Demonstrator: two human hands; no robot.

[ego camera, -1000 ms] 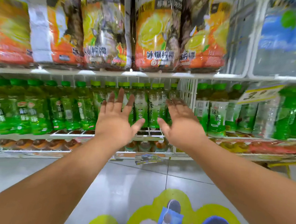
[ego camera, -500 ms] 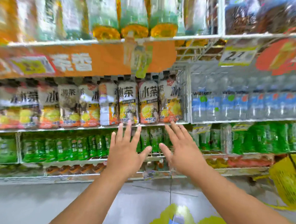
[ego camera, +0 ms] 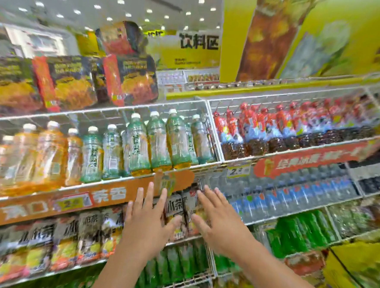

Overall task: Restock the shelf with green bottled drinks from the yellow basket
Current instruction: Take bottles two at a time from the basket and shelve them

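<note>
Both hands are reaching up at frame centre, empty: left hand (ego camera: 144, 225) and right hand (ego camera: 220, 228) are spreading straight fingers, gripping nothing. I am seeing green bottled drinks (ego camera: 176, 264) standing blurred on the wire shelf (ego camera: 181, 282) below the wrists, and the yellow basket (ego camera: 359, 275) sitting at lower right.

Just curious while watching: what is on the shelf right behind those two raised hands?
Behind the left hand and right hand, both empty with fingers spread, stands a row of tea bottles with black-and-white labels. The hands cover some bottles, and motion blur hides finer detail.
</note>
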